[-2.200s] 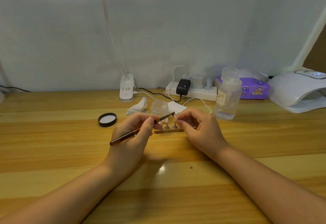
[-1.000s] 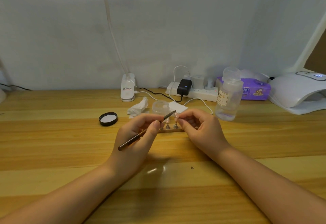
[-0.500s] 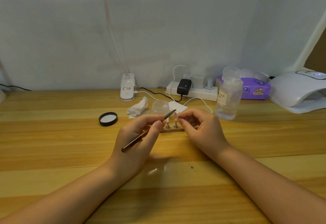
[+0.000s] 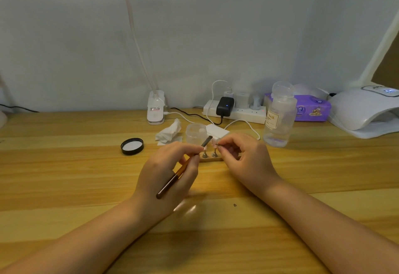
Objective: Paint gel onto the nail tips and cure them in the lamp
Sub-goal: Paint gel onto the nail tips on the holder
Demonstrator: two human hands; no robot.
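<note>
Nail tip (image 4: pixel 214 142) pinched in my right hand (image 4: pixel 241 157); left hand (image 4: pixel 166 174) grips brush (image 4: pixel 183 170). Bristles slipping could smear gel onto my fingertips.

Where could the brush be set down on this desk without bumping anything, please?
Bare wood lies left of the black lid and along the near edge of the desk beside the left hand. It is crowded around the jar, tissue and power strip.

Crumpled tissue (image 4: pixel 168 132) beside power strip (image 4: pixel 235 112); purple wipes pack (image 4: pixel 311 109) at wall.
</note>
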